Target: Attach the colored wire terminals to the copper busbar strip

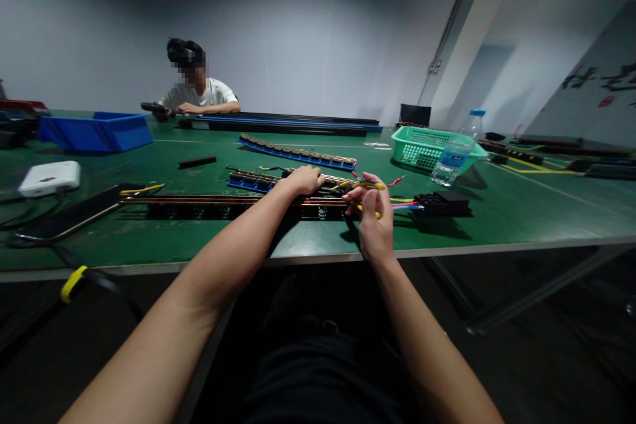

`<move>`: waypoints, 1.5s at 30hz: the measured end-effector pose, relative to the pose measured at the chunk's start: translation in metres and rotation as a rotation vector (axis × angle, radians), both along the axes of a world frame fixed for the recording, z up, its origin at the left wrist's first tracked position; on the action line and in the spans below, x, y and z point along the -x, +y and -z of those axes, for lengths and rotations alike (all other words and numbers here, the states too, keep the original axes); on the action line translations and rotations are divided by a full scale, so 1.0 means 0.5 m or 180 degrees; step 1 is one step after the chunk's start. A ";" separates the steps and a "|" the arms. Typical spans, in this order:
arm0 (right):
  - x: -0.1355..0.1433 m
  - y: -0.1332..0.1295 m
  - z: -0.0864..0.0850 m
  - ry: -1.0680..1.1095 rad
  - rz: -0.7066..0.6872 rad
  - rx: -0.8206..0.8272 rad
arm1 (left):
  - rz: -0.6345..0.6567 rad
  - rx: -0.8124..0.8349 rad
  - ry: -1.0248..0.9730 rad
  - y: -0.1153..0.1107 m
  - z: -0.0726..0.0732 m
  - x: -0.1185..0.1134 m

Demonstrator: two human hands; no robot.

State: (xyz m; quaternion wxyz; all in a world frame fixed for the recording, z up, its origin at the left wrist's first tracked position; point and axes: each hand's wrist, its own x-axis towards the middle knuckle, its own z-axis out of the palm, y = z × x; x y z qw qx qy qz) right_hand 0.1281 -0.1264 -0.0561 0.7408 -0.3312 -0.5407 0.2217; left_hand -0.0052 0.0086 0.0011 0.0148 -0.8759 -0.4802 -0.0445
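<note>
My right hand (pixel 376 222) is closed around yellow-handled pliers (pixel 372 184), whose jaws point left over a long black strip with copper-coloured rails (pixel 199 201). My left hand (pixel 304 180) lies over the rails to the left of the pliers. Its fingers are curled, and what they grip is hidden. Coloured wires (pixel 405 205) run from the strip's right end to a black connector block (pixel 442 204). Just behind it is a shorter blue strip with rails (pixel 251 180), partly covered by my left hand. A red wire end (pixel 396 181) sticks out beyond the pliers.
Another blue railed strip (pixel 298 154) lies farther back. At right stand a green basket (pixel 417 149) and a water bottle (pixel 454 156). On the left are a blue bin (pixel 99 132), a white box (pixel 50 179) and a black slab (pixel 82 209). A person (pixel 199 93) sits opposite, behind long dark bars (pixel 283 123).
</note>
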 end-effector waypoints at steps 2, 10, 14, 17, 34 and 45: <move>-0.002 0.004 0.001 -0.0049 -0.0129 0.0128 | 0.0018 -0.0028 0.0020 0.002 0.001 0.000; -0.008 0.005 -0.005 -0.0820 -0.0244 0.0224 | 0.0046 -0.0048 -0.0003 0.014 0.010 0.001; -0.006 0.001 -0.009 -0.1382 -0.0256 0.0392 | 0.0013 -0.0017 0.0098 0.018 0.010 -0.002; -0.002 -0.006 -0.011 -0.1846 -0.0215 0.0403 | -0.0044 -0.0018 0.0143 0.020 0.010 -0.004; -0.073 -0.033 -0.011 -0.1582 0.0996 -0.0359 | -0.0010 -0.0026 0.0064 0.007 0.004 -0.002; -0.155 0.024 -0.007 -0.0421 0.0921 -0.0057 | -0.0081 -0.0035 0.0161 0.001 -0.001 -0.003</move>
